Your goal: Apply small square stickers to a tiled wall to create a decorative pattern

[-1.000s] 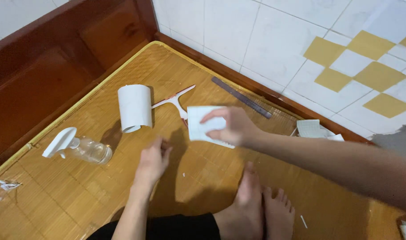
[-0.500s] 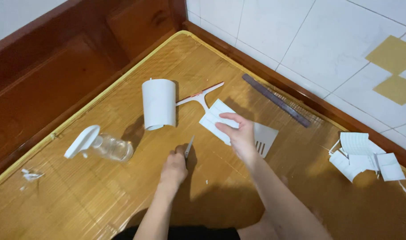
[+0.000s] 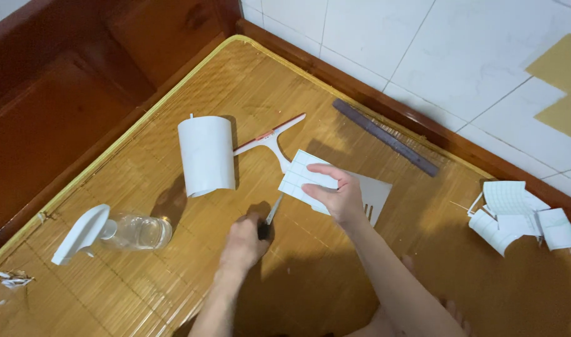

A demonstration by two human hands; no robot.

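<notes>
My left hand [image 3: 245,242] grips a small craft knife [image 3: 271,213] by its dark handle, blade pointing at the lower left edge of a white lined sheet [image 3: 310,180]. My right hand [image 3: 336,193] lies flat on that sheet and presses it onto the bamboo mat [image 3: 173,299]. The sheet's grey underside sticks out to the right of my right hand. A white squeegee with a red-edged blade [image 3: 270,141] lies just beyond the sheet.
A curled white roll of sheet [image 3: 205,155] stands left of the squeegee. A clear spray bottle with a white trigger [image 3: 113,232] lies at the left. A dark ruler [image 3: 385,136] lies along the wooden rim. Cut white scraps [image 3: 516,213] sit at the right, paper bits [image 3: 12,279] at far left.
The view has shifted, so everything sits lower and nearer. My left hand now holds the knife at the sheet's edge. My right hand stays pressed on the sheet.
</notes>
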